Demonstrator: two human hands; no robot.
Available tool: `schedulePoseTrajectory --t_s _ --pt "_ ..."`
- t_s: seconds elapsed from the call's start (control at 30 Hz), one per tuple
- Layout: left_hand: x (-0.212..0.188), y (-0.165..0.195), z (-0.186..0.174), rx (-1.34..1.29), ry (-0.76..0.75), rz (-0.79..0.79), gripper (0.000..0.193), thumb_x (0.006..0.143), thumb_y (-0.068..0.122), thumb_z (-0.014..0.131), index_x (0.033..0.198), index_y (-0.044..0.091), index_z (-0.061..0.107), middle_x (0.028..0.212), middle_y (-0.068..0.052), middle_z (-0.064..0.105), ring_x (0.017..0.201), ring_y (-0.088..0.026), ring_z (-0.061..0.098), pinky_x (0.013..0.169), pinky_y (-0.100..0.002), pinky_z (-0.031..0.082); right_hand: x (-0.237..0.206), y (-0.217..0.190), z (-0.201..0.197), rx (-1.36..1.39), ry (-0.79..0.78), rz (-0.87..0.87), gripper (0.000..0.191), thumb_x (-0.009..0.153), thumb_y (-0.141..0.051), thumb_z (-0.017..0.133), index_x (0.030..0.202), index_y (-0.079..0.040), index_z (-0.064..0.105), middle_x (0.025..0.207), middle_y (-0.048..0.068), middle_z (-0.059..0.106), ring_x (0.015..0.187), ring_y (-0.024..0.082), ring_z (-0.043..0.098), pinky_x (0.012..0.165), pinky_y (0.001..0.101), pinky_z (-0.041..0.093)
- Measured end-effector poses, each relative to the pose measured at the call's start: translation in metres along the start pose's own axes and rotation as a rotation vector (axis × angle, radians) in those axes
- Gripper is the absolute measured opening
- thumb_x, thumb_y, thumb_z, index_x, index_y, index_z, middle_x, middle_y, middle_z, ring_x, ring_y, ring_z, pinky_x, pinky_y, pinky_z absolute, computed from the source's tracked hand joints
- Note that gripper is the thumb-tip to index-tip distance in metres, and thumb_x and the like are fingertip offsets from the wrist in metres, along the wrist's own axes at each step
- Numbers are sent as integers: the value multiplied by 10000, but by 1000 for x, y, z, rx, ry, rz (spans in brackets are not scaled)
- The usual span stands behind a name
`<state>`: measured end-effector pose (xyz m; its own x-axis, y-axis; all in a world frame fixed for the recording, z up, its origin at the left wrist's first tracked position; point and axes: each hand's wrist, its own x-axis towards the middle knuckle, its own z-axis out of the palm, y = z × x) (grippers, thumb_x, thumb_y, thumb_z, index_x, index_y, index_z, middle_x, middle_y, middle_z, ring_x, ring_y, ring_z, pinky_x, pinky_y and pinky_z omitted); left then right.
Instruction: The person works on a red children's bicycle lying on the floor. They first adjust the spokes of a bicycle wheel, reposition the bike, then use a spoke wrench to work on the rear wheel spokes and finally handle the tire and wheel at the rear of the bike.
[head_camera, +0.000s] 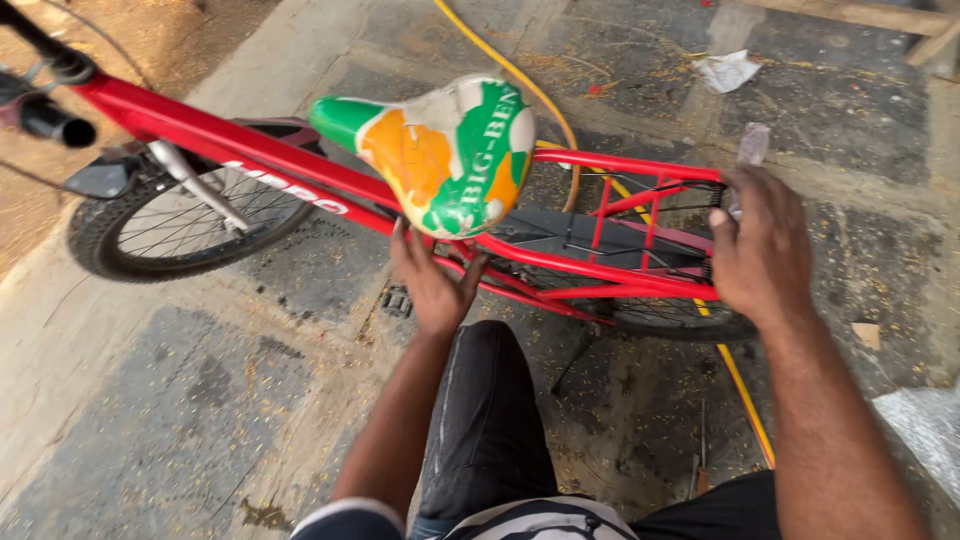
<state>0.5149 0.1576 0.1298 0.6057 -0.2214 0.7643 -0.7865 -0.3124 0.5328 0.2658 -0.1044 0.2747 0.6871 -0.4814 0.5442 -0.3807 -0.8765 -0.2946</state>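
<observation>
Head view, left hand: the left hand reaches under the saddle, fingers spread and curled up against its underside and the red frame.
Head view, right hand: the right hand rests on the rear end of the red carrier rack, fingers folded over its edge and pinching a small pale scrap.
Bicycle: it stands across the view, front wheel to the left, rear wheel beneath the rack; the worn saddle is green, orange and white.
Person: a dark-trousered knee points toward the frame, between the arms.
Ground: grey stone paving strewn with sawdust; a yellow hose runs behind and under the bicycle.
Surroundings: crumpled paper lies beyond; a timber crosses the top right corner.
</observation>
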Motion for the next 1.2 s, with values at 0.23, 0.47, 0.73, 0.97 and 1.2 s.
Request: schedulePoseTrajectory --t_s 0.23,0.47,0.73,0.97,1.2 --pt "42 -25 27 151 -318 133 871 598 277 882 1403 136 582 1484 -171 503 1401 -430 418 1134 -597 368 2 -8 0 4 -31 37 483 990 -69 670 1461 -46 566 1526 189 546 1423 417 468 1186 511 378" --pt "36 -52 59 186 -101 281 599 880 383 789 1388 126 601 1484 -141 537 1398 -411 486 1142 -642 361 1 -7 1 -4 -22 20 482 983 -102 659 1451 -40 562 1517 182 546 1413 414 469 1179 513 379" --pt "36 -48 60 198 -69 282 592 907 461 754 1395 151 624 1508 -145 525 1436 -445 435 1145 -639 345 1 -4 1 -76 -29 16 490 987 -136 662 1458 -37 567 1518 183 565 1414 393 504 1185 525 381" --pt "36 -50 58 157 -130 184 531 886 378 758 1346 138 642 1458 -106 581 1382 -388 514 1140 -614 373 -2 -3 4 -64 -37 39 438 1008 -150 664 1425 -44 579 1498 175 560 1443 392 489 1186 533 372" --pt "42 -41 48 154 -119 245 581 812 334 810 1316 106 630 1394 -161 589 1319 -404 524 1052 -585 389 -1 -1 4 -54 -37 39 443 1012 -169 664 1430 -51 577 1531 167 554 1460 388 475 1184 541 362"
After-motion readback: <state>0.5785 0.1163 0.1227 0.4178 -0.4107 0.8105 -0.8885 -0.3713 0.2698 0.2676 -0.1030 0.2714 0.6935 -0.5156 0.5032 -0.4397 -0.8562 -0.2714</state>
